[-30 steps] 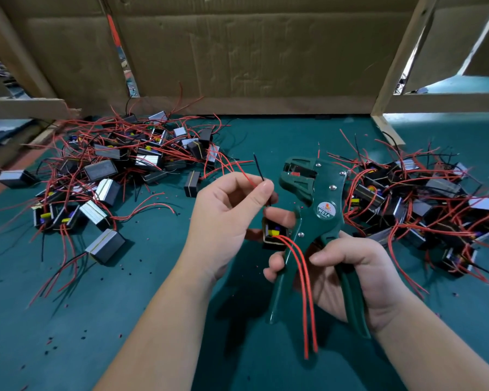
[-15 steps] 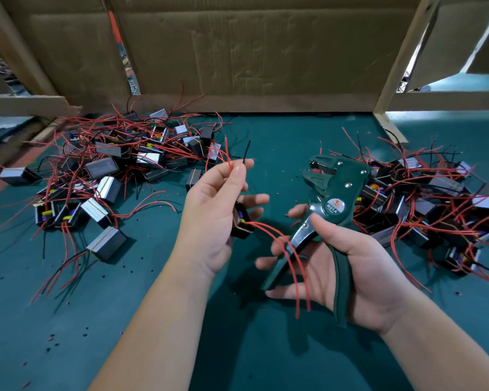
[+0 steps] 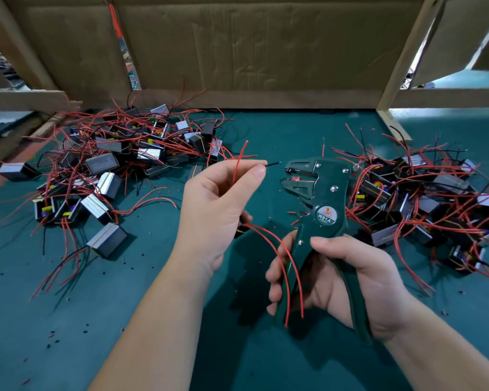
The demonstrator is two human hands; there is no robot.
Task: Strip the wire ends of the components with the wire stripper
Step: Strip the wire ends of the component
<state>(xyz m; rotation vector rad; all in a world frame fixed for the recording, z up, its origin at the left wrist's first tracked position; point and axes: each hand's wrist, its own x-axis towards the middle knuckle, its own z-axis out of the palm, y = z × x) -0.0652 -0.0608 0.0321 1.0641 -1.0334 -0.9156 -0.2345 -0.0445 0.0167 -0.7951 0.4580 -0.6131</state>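
Nearest me, over the green mat [image 3: 68,320], the person's right hand [image 3: 347,280] is gripping the handles of the wire stripper [image 3: 319,198]. It is holding the tool upright, with the head pointing left and the jaws standing apart. Two red wires [image 3: 283,258] are looping down in front of that hand. They are coming from a small component [image 3: 239,231] tucked under the left hand [image 3: 218,210] and mostly hidden by it.

That left hand is pinching a black wire [image 3: 273,164] between thumb and forefinger. The wire's tip is pointing at the stripper's mouth, just short of it and not touching. To my eye the person is lining this end up for stripping. The next move is calling for the tip to go straight in between the open jaws, and only then a squeeze of the handles.

Beyond the hands, two tangled heaps of components are lying well apart, a left pile [image 3: 119,170] and a right pile [image 3: 424,198]. I cannot tell which is finished. Behind them a cardboard wall [image 3: 251,46] is closing off the bench.
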